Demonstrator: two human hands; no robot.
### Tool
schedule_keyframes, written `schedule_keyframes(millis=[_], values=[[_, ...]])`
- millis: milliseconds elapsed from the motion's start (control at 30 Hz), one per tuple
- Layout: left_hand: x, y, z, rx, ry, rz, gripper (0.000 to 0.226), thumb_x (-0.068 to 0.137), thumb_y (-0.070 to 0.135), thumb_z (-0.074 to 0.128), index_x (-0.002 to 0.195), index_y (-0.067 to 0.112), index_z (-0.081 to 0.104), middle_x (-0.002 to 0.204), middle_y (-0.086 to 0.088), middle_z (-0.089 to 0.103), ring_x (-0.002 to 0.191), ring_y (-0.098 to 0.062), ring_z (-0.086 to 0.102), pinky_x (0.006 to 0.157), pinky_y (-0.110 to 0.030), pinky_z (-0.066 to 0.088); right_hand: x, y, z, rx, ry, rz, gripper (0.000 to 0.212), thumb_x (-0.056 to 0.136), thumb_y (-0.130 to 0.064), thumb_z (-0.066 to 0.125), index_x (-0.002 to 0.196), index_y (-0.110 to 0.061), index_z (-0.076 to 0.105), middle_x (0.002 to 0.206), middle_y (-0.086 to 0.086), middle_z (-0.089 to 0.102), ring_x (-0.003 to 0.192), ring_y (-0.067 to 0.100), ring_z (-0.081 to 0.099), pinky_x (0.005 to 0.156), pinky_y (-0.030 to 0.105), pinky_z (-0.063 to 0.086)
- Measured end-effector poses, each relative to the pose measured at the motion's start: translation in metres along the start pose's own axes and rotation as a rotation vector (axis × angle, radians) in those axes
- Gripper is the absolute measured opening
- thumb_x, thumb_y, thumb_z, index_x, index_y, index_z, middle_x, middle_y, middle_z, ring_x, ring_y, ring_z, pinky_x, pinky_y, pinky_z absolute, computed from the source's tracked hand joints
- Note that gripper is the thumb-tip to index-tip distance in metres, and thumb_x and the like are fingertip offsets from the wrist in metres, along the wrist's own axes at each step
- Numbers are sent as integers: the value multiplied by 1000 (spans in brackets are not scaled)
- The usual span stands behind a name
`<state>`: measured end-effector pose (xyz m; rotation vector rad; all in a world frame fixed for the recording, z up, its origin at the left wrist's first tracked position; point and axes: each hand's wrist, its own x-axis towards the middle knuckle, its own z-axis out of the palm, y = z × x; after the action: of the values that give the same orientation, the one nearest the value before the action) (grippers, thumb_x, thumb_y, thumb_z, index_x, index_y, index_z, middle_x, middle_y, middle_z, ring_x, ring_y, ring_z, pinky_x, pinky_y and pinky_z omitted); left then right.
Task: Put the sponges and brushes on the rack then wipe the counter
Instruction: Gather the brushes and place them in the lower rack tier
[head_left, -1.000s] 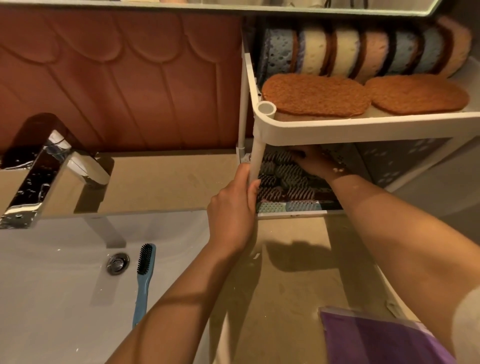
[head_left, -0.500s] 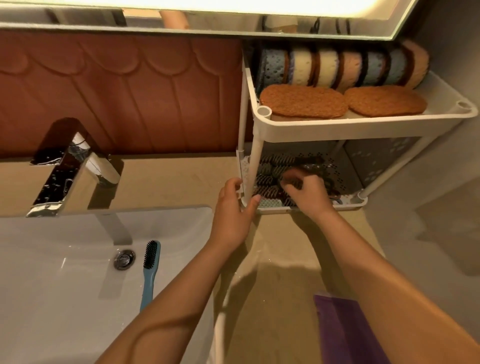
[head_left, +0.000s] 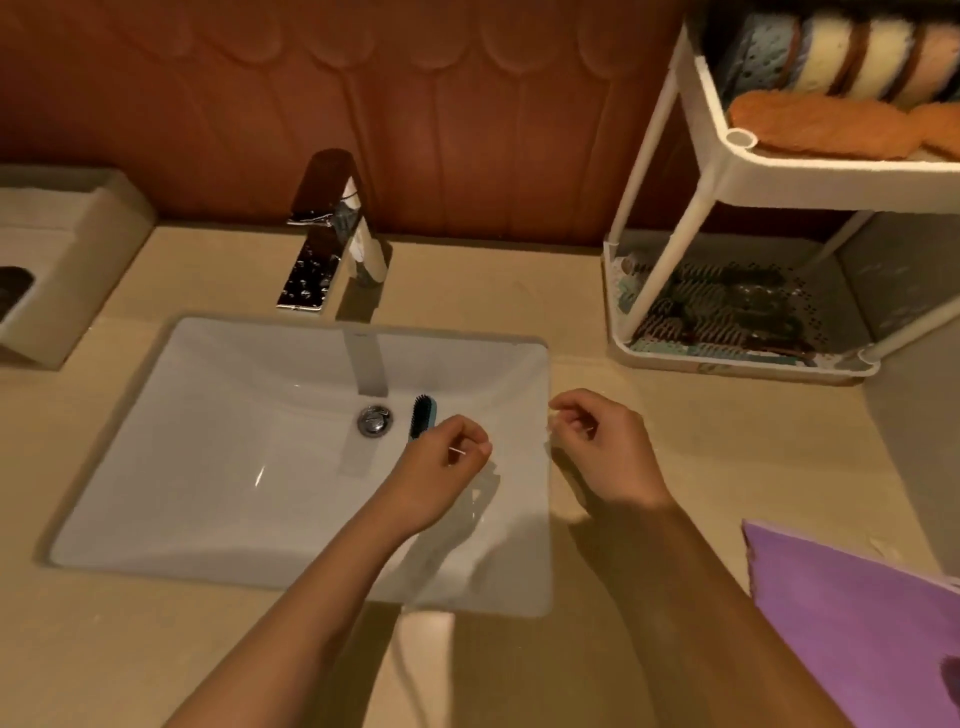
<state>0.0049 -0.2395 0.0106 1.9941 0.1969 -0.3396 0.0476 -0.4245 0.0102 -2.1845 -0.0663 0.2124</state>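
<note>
Sponges (head_left: 826, 52) and brushes (head_left: 727, 312) sit on the rack (head_left: 779, 171) at the bench's (head_left: 727, 447) back right corner. One blue brush (head_left: 423, 415) lies in the sink (head_left: 208, 441). Left hand (head_left: 441, 467) and right hand (head_left: 605, 452) hover there, fingers loosely curled, empty. Wiping waits.

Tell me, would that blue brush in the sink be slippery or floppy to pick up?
The blue brush looks like slim rigid plastic, so probably stiff and light. Lying on the glossy sink floor, it would likely slide if pushed. Droplets on the faucet hint it may be wet and slippery.
</note>
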Motion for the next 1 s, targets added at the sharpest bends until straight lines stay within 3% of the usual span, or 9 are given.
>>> schedule_keyframes(millis=[200,300,433,567,767,900,1000], values=[[-43,-50,-61,81,14,-93,13,94,21,50,100,13,59,85,9,58,71,0,53,60,-5,40,-7,-42,75,-71,-165,-73,15,87,-19,60,100,-18,67,81,-2,65,78,14,59,76,34,50],[-58,-71,-94,109,49,-132,9,94,24,50,97,19,57,86,10,57,74,-5,55,68,-16,42,-9,-70,113,-106,-230,-97,16,89,-18,57,101,-20,67,83,-4,66,77,12,59,73,28,46],[-77,-94,-141,147,98,-191,19,94,31,50,106,19,56,101,8,58,93,-14,59,81,-27,46,-14,-108,166,-147,-312,-154,18,89,-21,56,105,-21,66,86,-5,65,78,9,59,72,28,46],[-103,-120,-195,175,136,-203,24,93,36,49,112,21,54,112,6,57,92,-12,56,78,-26,45,-14,-151,221,-204,-414,-267,19,89,-23,57,106,-20,66,88,-5,66,80,10,59,76,32,51],[-141,-168,-276,129,277,-317,23,94,34,49,110,18,55,109,0,59,91,-15,56,76,-28,45,-11,-218,307,-279,-556,-413,19,89,-22,55,105,-20,65,81,-10,62,80,13,61,75,29,47],[-163,-204,-336,143,413,-391,25,94,28,49,112,11,56,110,-5,59,95,-17,54,77,-25,39,-4,-259,369,-275,-667,-487,20,89,-17,53,102,-14,67,87,1,69,80,15,62,71,27,46],[-171,-233,-376,175,532,-460,27,93,28,50,114,12,56,113,-8,57,107,-26,53,84,-31,41,6,-287,416,-338,-720,-548,18,88,-17,54,98,-11,69,96,6,70,86,20,62,77,32,50]])
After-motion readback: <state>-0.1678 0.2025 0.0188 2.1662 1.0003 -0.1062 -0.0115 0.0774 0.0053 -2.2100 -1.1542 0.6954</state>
